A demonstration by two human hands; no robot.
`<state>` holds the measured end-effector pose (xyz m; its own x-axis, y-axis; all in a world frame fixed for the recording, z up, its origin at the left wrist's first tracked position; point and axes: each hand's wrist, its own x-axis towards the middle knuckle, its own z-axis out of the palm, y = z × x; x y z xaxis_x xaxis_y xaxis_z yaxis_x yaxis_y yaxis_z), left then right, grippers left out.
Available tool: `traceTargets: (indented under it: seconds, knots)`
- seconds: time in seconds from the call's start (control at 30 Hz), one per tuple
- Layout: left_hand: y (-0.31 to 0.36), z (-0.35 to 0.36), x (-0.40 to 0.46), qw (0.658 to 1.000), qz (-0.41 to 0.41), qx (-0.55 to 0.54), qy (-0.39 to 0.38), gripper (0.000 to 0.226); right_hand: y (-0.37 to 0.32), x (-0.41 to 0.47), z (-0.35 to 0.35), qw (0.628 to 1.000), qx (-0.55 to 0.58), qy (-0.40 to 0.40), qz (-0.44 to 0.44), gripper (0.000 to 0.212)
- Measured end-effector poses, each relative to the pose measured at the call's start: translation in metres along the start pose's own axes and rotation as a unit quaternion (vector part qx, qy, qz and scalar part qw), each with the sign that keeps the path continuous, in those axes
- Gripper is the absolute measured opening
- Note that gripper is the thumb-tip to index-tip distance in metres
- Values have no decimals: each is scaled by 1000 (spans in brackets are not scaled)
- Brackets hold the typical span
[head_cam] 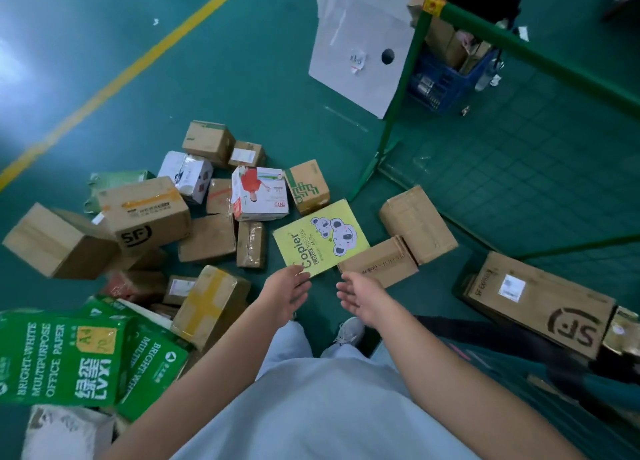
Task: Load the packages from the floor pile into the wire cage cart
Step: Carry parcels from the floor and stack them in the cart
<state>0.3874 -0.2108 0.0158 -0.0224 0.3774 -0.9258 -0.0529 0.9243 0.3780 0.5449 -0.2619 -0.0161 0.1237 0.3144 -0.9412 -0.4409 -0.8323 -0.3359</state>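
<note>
A pile of cardboard boxes lies on the green floor at centre left. A yellow copier-paper pack with koala pictures lies at the pile's right edge. My left hand reaches out open just below its near corner, fingertips close to it. Open and palm-up, my right hand hovers beside a flat brown box. Neither hand holds anything. The green wire cage cart stands at the right, and its mesh floor shows no packages.
Green office-paper packs lie at the lower left. A long SF box lies at the right below the cart. A white board leans by the cart's corner post, with a blue basket behind it. A yellow floor line runs diagonally.
</note>
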Motion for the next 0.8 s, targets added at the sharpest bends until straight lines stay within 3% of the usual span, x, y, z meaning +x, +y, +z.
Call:
traceTargets:
  seconds: [0.17,0.4,0.63,0.8]
  knots:
    - [14,17,15,1000,-21,-15,-14,34,-21,14,-6,1000,6,26,2,27]
    - [54,32,44,996,-54,46,-51,33,-31,33,-2,995,66,69,34,23]
    - [120,23,96,992,-60,83,-70,30,-52,57,45,986,129,97,51,27]
    - [149,34,145,979,-87,169,-78,28,-71,87,70,971,206,107,59,30]
